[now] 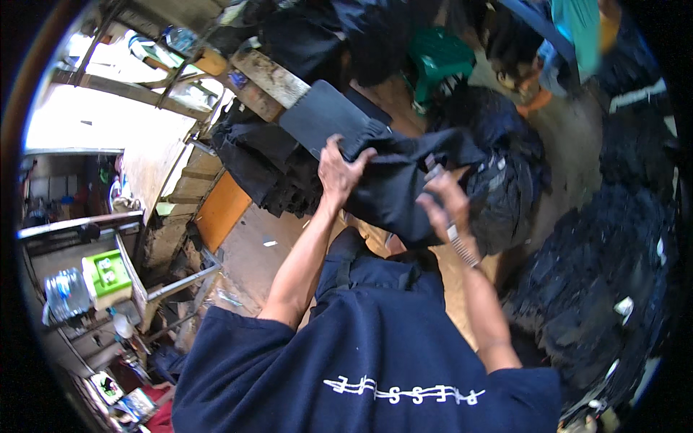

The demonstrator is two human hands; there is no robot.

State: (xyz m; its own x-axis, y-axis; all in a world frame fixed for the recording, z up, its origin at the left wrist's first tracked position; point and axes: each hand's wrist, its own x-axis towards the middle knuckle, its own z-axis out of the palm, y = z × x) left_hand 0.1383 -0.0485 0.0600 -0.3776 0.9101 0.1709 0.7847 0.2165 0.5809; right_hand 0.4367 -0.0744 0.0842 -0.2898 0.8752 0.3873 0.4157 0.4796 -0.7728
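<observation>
A black garment (397,195) hangs in folds in front of me, its gathered edge lying at the end of a smooth black board (325,115) with rounded corners. My left hand (341,172) grips the garment beside that board, thumb set apart from the fingers and cloth between them. Over the garment's right part, my right hand (447,202) is closed round a small grey-and-dark tool (434,173); motion blurs it, so its exact kind is unclear. A band circles my right wrist.
Dark cloth is heaped at the right (592,289), with another black pile (505,195) beyond my right hand. Black fabric pieces (267,166) hang below the board. A green plastic stool (440,58) stands farther off. At left, a metal-framed shelf holds a water bottle (66,294) and green container (108,278).
</observation>
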